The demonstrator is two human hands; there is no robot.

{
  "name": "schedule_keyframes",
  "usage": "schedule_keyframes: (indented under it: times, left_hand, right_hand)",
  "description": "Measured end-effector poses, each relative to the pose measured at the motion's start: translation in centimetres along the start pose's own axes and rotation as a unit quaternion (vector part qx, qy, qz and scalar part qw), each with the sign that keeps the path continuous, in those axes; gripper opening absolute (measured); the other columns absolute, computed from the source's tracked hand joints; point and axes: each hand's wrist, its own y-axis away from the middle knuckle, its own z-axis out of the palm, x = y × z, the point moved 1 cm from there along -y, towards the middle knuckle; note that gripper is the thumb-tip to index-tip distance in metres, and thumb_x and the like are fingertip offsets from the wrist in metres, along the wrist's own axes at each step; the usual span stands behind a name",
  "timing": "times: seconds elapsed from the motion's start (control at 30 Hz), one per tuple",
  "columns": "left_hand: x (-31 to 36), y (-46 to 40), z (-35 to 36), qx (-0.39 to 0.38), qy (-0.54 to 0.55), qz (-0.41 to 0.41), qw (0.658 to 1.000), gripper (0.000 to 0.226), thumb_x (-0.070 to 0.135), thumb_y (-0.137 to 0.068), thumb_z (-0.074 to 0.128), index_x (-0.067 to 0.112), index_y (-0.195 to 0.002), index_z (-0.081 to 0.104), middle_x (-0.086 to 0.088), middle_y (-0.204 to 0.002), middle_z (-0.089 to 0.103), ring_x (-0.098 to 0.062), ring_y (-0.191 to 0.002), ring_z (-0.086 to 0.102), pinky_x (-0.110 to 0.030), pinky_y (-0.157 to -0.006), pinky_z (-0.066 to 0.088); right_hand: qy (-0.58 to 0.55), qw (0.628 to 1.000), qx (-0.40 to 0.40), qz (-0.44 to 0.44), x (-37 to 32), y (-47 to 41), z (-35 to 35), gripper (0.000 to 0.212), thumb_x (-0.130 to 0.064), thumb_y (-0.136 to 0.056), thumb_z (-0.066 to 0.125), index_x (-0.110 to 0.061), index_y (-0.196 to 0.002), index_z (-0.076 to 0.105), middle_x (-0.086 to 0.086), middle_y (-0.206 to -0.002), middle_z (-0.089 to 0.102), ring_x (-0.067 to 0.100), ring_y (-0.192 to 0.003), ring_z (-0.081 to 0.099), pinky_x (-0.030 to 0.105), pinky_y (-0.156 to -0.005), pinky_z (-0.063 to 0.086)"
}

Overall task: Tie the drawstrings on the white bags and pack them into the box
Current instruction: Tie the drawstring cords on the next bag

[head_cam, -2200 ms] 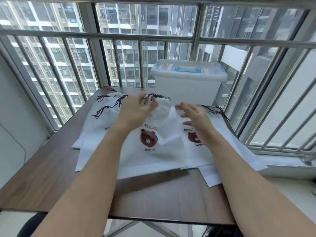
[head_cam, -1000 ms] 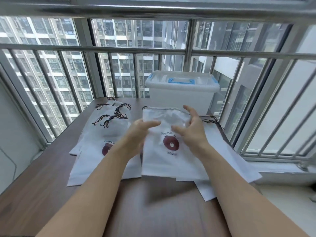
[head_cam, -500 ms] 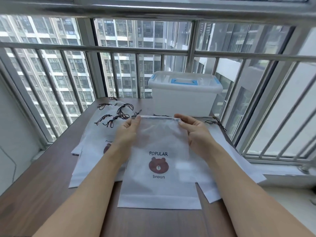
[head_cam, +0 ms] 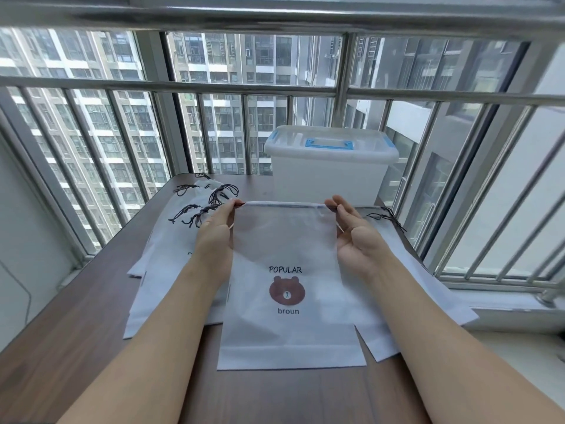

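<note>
A white bag (head_cam: pixel 290 301) printed with a bear is held flat over the desk (head_cam: pixel 76 347), in front of the lidded box (head_cam: pixel 330 175). Its top corners are pinched by the left hand (head_cam: pixel 215 237) and the right hand (head_cam: pixel 356 237). More white bags (head_cam: pixel 165 261) with black drawstrings (head_cam: pixel 198 209) are piled on either side.

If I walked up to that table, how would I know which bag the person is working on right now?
Start at the lidded box at the table's far edge. Right in front of it one white bag lies flat, overlapping the bags on both sides. It alone shows its whole bear print, and the left hand and right hand are at its top corners.
</note>
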Motion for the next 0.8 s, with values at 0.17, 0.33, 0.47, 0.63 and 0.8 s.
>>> schedule_keyframes:
  times: [0.17,0.33,0.47,0.63,0.8]
  left_hand:
    - [0.0,-0.7,-0.4,-0.004,0.144,0.008,0.989,0.024,0.022,-0.104,0.049,0.016,-0.084,0.061,0.001,-0.087,0.072,-0.018,-0.090,0.068,-0.034,-0.095,0.054]
    - [0.7,-0.9,-0.8,0.001,0.189,-0.002,0.982,0.021,0.019,-0.103,0.050,0.016,-0.084,0.058,0.001,-0.073,0.067,-0.014,-0.082,0.071,-0.029,-0.086,0.057]
    - [1.1,-1.1,-0.8,0.023,0.226,0.001,0.974,0.020,0.016,-0.102,0.052,0.012,-0.082,0.057,0.002,-0.061,0.051,-0.014,-0.058,0.059,-0.027,-0.073,0.059]
    - [1.7,-1.8,-2.1,0.066,0.162,0.034,0.984,0.020,0.014,-0.104,0.047,0.011,-0.087,0.055,0.005,-0.058,0.034,-0.006,-0.044,0.033,-0.017,-0.043,0.034]
    - [3.2,-1.9,-3.9,0.133,0.151,0.074,0.977,0.019,0.017,-0.104,0.049,0.013,-0.090,0.060,0.007,-0.059,0.036,-0.005,-0.046,0.028,-0.016,-0.044,0.024]
  right_hand:
    - [-0.100,0.995,0.013,0.014,-0.7,-0.3,-0.6,0.023,0.003,-0.101,0.046,-0.008,-0.119,0.053,0.013,-0.075,0.071,0.020,-0.070,0.072,0.032,-0.100,0.053]
    - [-0.143,0.989,0.039,0.018,-1.7,-0.4,-1.2,0.023,0.008,-0.099,0.044,-0.001,-0.114,0.059,0.013,-0.070,0.063,0.021,-0.060,0.065,0.030,-0.061,0.061]
    - [-0.139,0.988,0.055,0.032,-1.7,-0.7,-1.3,0.018,0.004,-0.101,0.043,0.000,-0.106,0.059,0.008,-0.058,0.050,0.016,-0.049,0.050,0.028,-0.053,0.057]
    - [-0.089,0.992,0.091,0.002,-3.2,-1.1,-2.5,0.025,-0.002,-0.102,0.036,-0.007,-0.097,0.060,-0.001,-0.049,0.037,0.011,-0.038,0.029,0.019,-0.039,0.030]
    - [-0.056,0.985,0.149,-0.064,-5.5,-1.1,-4.3,0.034,0.000,-0.101,0.032,-0.014,-0.095,0.062,-0.003,-0.049,0.036,0.010,-0.038,0.024,0.018,-0.039,0.023]
